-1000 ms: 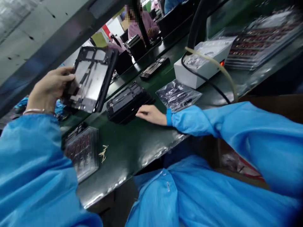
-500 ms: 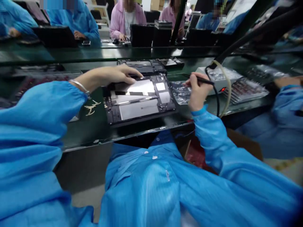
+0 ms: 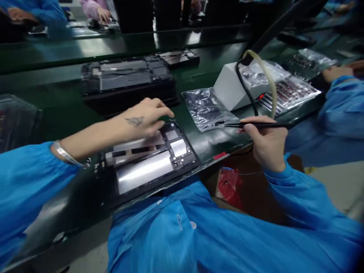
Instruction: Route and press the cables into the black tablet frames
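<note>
A black device frame with silver panels (image 3: 145,168) lies on the green bench near its front edge. Over its far edge is my left hand (image 3: 148,115), fingers apart and slightly bent, with nothing in them. My right hand (image 3: 264,140) pinches black tweezers (image 3: 247,124), held almost level. A small black part (image 3: 219,123) is at the tweezers' tips, over the clear plastic bag (image 3: 204,108). Whether the tips grip that part cannot be made out.
Stacked device frames (image 3: 127,81) stand behind my left hand. A white box with a red light (image 3: 234,87), a hose (image 3: 271,83) and bagged parts (image 3: 290,94) are at the right. A co-worker's hand (image 3: 337,74) is beyond them.
The view has turned down and to the right. My right hand has brought the tweezers over the plastic bag, and a small black part now shows at their tips.
</note>
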A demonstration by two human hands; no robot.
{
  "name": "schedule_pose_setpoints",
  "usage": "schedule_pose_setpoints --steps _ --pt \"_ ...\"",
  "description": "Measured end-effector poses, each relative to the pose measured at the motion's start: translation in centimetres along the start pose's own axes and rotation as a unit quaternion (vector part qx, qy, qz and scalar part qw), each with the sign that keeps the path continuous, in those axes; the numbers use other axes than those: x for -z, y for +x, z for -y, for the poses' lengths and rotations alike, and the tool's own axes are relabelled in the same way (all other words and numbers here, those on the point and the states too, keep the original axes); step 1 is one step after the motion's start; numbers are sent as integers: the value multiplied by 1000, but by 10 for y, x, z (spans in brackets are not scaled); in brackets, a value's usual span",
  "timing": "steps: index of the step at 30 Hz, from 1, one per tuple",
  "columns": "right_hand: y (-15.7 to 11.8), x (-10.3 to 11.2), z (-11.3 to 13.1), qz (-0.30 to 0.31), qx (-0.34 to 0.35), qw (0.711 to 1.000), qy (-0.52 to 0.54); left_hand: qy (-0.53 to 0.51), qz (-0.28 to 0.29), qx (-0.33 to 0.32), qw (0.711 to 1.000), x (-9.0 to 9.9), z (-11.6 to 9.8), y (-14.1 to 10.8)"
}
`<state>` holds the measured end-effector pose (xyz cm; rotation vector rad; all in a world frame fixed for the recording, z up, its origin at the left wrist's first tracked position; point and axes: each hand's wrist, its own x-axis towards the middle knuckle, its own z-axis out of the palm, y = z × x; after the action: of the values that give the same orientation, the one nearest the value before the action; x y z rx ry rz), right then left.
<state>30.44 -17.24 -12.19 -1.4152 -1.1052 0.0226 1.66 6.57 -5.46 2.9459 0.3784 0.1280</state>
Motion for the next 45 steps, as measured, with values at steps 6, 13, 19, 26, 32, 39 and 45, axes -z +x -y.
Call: schedule_pose_setpoints --steps 6,13,19,26,32,39,45 --pt "13 -10 -5 60 -24 997 -36 -20 3 -136 990 -36 -72 55" --pt "18 -10 -9 95 -62 993 -29 27 85 -116 989 -42 -76 66" --pt "16 -12 -19 81 -90 992 -20 40 86 -110 989 -43 -78 68" --pt "16 -13 -18 68 -92 993 -30 43 105 -103 988 -39 -79 69" --pt "16 -15 -19 74 -88 993 -33 55 95 -113 988 -41 -79 70" --pt "16 -16 -17 88 -83 993 -18 63 80 -127 987 -44 -77 68" --pt "15 -18 -15 53 -92 994 -20 70 75 -134 986 -44 -76 67"
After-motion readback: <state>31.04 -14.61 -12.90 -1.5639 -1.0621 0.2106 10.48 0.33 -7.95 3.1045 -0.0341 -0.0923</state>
